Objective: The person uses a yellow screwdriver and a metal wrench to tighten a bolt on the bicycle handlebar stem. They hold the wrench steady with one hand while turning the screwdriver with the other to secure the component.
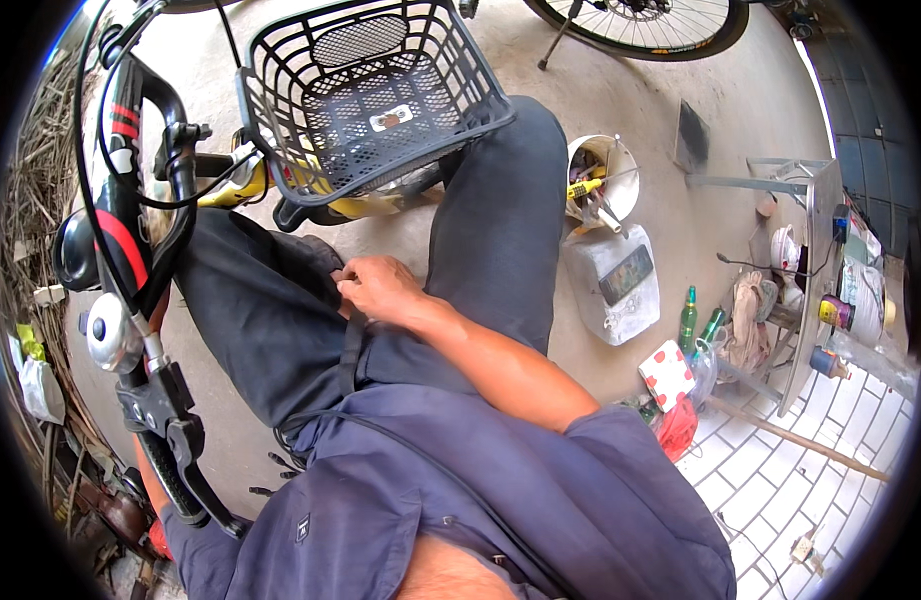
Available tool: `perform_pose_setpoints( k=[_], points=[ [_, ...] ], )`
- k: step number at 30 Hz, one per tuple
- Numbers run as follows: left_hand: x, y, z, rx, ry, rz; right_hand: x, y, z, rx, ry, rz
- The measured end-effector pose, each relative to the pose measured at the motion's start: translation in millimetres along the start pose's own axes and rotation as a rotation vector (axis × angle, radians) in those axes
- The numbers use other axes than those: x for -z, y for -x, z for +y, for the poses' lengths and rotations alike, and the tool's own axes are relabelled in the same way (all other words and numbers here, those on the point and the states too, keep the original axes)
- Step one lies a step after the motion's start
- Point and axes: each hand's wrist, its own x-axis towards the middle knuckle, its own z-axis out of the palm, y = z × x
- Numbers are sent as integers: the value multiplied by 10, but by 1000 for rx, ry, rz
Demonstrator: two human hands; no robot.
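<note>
My right hand (376, 285) is between my dark-trousered legs, fingers curled beside a dark strap (353, 350) that hangs below them; what they grip is too hidden to tell. My left hand (156, 315) is mostly hidden behind a bicycle handlebar (126, 240) with a silver bell (113, 335), brake lever and cables; only a sliver of skin shows, its fingers out of sight. The black mesh basket (366, 75) sits on the bicycle just in front of me, above my knees, with yellow frame parts (376, 203) beneath it.
Right of me are a white bucket (621, 165) with tools, a phone (627, 275) on a pale container, green bottles (689, 320) and a cluttered metal stand (806, 300). Another bicycle wheel (641, 25) is ahead. Dried sticks (51, 160) pile along the left.
</note>
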Motion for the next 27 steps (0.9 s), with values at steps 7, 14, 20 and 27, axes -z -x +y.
perform_pose_setpoints(
  k=[7, 14, 20, 27],
  points=[
    [-15, 25, 28, 46, 100, 80, -82, 6, -16, 14, -105, 59],
    [-169, -41, 48, 63, 191, 104, 29, 6, -38, 15, 0, 3],
    [-211, -84, 89, 73, 231, 111, 9, 28, -75, 67, -4, 66],
    [-289, -131, 81, 105, 261, 100, -31, 33, -53, 94, 51, 91]
  ],
)
